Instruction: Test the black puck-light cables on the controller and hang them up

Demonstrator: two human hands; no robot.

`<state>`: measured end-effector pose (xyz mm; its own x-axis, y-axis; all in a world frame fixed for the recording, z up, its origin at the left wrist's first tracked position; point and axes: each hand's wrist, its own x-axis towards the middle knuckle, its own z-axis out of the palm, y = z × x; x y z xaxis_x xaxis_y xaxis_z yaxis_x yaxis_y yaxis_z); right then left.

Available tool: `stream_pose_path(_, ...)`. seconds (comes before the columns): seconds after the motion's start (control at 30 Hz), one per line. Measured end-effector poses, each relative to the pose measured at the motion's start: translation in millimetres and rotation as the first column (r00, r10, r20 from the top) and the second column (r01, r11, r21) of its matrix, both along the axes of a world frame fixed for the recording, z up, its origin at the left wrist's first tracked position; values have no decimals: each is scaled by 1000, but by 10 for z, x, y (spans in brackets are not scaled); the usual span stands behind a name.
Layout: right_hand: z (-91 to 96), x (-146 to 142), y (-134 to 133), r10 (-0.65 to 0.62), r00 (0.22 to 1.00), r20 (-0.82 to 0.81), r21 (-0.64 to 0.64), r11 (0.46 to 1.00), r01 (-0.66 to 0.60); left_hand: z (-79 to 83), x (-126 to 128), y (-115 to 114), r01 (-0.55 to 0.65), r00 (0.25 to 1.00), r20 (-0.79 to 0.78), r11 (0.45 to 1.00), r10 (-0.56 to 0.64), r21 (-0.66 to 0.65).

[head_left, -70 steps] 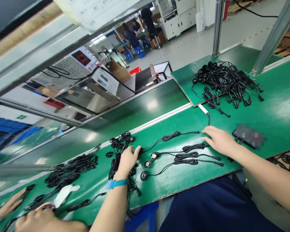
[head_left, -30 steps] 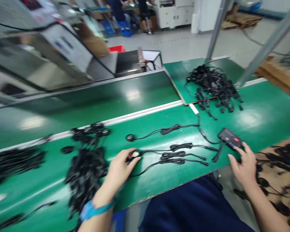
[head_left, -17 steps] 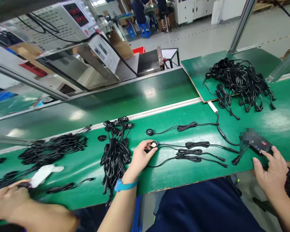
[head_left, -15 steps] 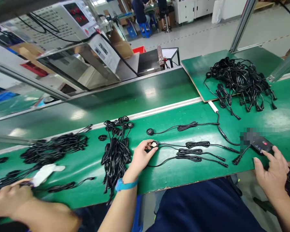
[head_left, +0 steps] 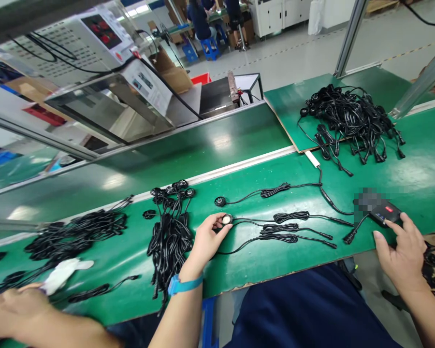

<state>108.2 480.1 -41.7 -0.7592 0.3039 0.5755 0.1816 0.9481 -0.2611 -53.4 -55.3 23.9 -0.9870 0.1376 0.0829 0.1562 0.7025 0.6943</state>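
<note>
My left hand [head_left: 207,237], with a blue band at the wrist, pinches a small round light [head_left: 226,220] between thumb and fingertips. Its rim is black and its face looks pale and bright. A thin black cable runs from it to a tied bundle [head_left: 292,217] and on towards the black box [head_left: 386,212]. My right hand [head_left: 402,249] rests at the near side of this box, index fingertip on its top by a small bluish spot, thumb spread apart. A red patch shows on the box. Two more bundled cables [head_left: 280,232] lie just below the first.
Another round-ended cable [head_left: 220,201] lies farther back. Cable piles sit in the middle [head_left: 170,241], at left [head_left: 76,234] and on a raised green board [head_left: 351,121]. At lower left, another person's hand [head_left: 18,307] is beside a white piece [head_left: 63,275]. Metal posts [head_left: 351,38] frame the bench.
The view has shifted slightly, so everything sits a little further left. The light's face looks rounder and fuller in my left hand. My right fingertip stays on the box.
</note>
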Motion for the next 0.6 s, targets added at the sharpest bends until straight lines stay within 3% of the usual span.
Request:
stream_pose_path(0.37, -19, 5, -70, 9, 1000, -30, -12, 1000, -9, 26, 10, 134, -7, 944, -328, 990, -40, -140)
stream_pose_path(0.6, -19, 14, -68, 4, 1000, -26, -12, 1000, -4, 0, 72, 83, -10, 930, -362, 981, -61, -192)
